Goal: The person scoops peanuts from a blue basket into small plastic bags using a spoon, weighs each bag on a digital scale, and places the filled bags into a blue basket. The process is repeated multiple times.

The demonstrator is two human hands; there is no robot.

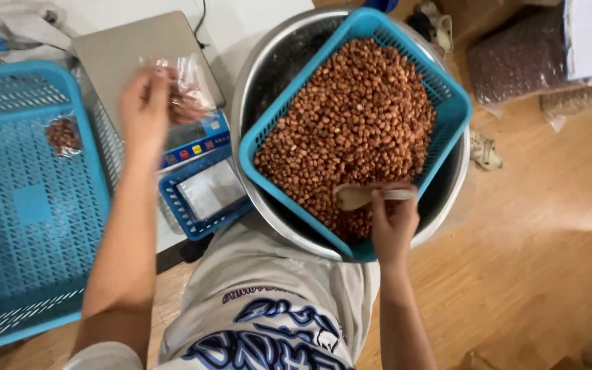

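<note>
While the left hand (pixel 144 109) pinched a part-filled clear bag (pixel 185 92) over the scale (pixel 138 51), the right hand (pixel 393 223) gripped a scoop (pixel 358 196) in the peanuts (pixel 351 123). One filled bag (pixel 63 135) lay at nine o'clock in the blue crate (pixel 8 274); most nuts remained.

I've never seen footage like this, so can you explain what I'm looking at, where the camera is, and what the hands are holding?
There is no machine here: a person works with bare hands, and the one camera sits on their head, looking down. The left hand holds a small clear bag with some peanuts in it over a scale. The right hand holds a scoop in a blue basket full of peanuts, which rests in a metal bowl. At far left is a large blue crate with one filled bag inside. A small blue tray with what look like empty bags lies below the scale.
</note>
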